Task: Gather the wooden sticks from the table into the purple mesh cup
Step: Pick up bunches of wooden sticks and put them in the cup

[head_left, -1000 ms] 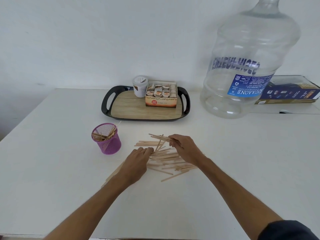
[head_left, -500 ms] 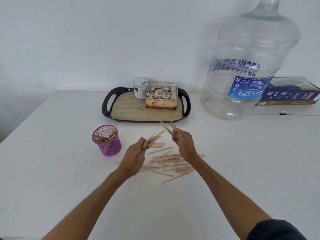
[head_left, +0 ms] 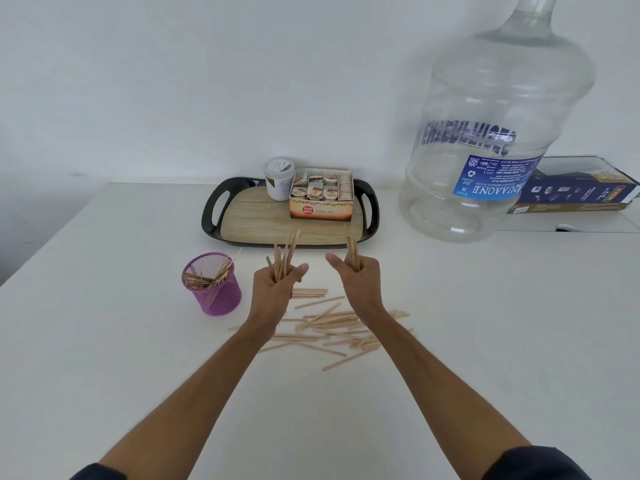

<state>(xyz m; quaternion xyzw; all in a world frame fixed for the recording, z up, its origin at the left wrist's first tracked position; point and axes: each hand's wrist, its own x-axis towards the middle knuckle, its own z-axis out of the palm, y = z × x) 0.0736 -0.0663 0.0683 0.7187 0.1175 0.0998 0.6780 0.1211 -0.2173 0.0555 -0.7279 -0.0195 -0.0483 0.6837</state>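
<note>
Both the left hand [head_left: 273,289] and right hand [head_left: 358,282] grip upright bundles of wooden sticks [head_left: 329,327], more lying scattered beneath them, the purple mesh cup [head_left: 216,292] just left of the left hand.

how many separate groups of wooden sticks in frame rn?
4. One bunch upright in the left hand, one in the right hand, some already in the purple mesh cup, and a loose pile on the table beneath both wrists, partly hidden by the arms.
</note>
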